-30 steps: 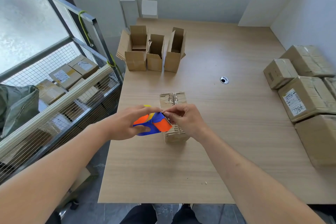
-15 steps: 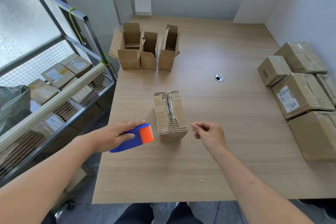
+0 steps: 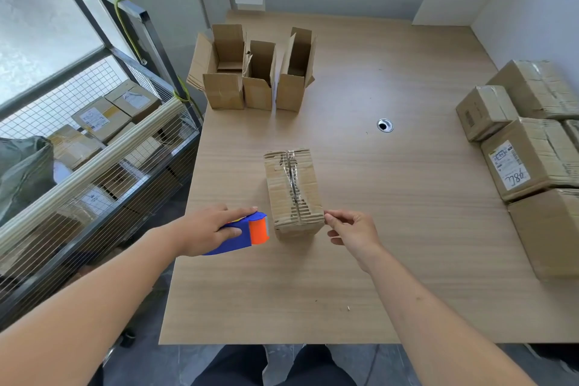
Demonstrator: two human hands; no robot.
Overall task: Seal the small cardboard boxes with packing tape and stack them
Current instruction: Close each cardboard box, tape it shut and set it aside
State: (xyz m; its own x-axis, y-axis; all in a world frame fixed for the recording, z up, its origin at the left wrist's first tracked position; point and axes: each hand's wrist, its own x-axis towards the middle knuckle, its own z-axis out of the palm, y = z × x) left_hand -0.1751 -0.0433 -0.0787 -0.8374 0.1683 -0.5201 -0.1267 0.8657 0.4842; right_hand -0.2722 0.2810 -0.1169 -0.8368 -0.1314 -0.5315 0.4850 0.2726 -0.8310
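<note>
A small closed cardboard box (image 3: 293, 191) lies in the middle of the wooden table (image 3: 391, 229), with clear tape along its top seam. My left hand (image 3: 213, 230) grips a blue and orange tape dispenser (image 3: 250, 233) just left of the box's near end. My right hand (image 3: 352, 230) is at the box's near right corner, its fingers curled and its fingertips touching the corner. Three open small boxes (image 3: 257, 78) stand in a row at the table's far left.
Several sealed, taped boxes (image 3: 526, 150) lie along the table's right side. A wire-mesh cart (image 3: 94, 166) holding more parcels stands left of the table. A round cable hole (image 3: 384, 125) sits beyond the box. The table's near edge is close to my legs.
Both hands came off the top of the box. My left hand carried the dispenser down to the left of the box; my right hand pulled away, then came back to the near right corner.
</note>
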